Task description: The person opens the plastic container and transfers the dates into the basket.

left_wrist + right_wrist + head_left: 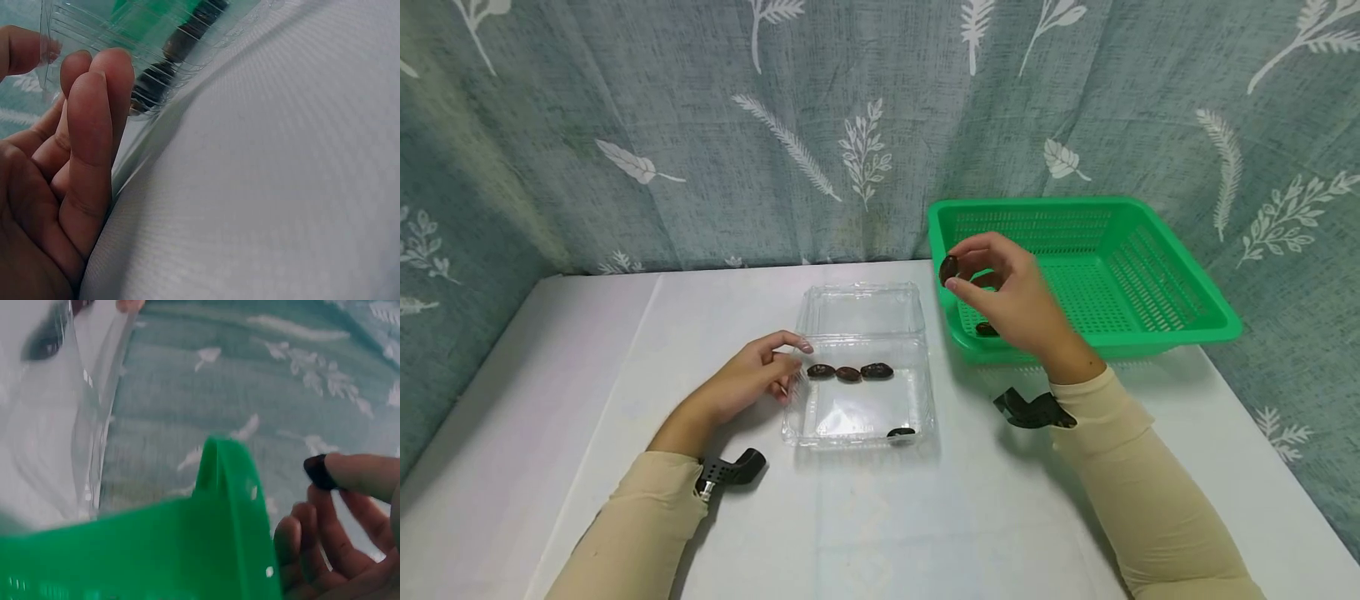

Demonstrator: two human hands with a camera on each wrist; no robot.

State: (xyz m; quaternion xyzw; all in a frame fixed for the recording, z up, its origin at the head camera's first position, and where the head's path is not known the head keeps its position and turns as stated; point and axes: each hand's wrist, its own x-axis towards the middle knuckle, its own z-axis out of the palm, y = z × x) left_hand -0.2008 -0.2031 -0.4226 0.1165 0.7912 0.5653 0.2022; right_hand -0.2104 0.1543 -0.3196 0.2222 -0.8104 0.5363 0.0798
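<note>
Green basket (1157, 340) on the frame's right, and the right hand (1017, 293) has a dark date (949, 270) pinched in its grip by the left rim. Left hand (747, 377) is pretty loose beside the clear container (857, 414), mid-frame, four more dates (848, 375) inside.

You wore plain tan sleeves (1157, 492), with a curved black bracket (741, 468) at each cuff, small holes dotting the left.
</note>
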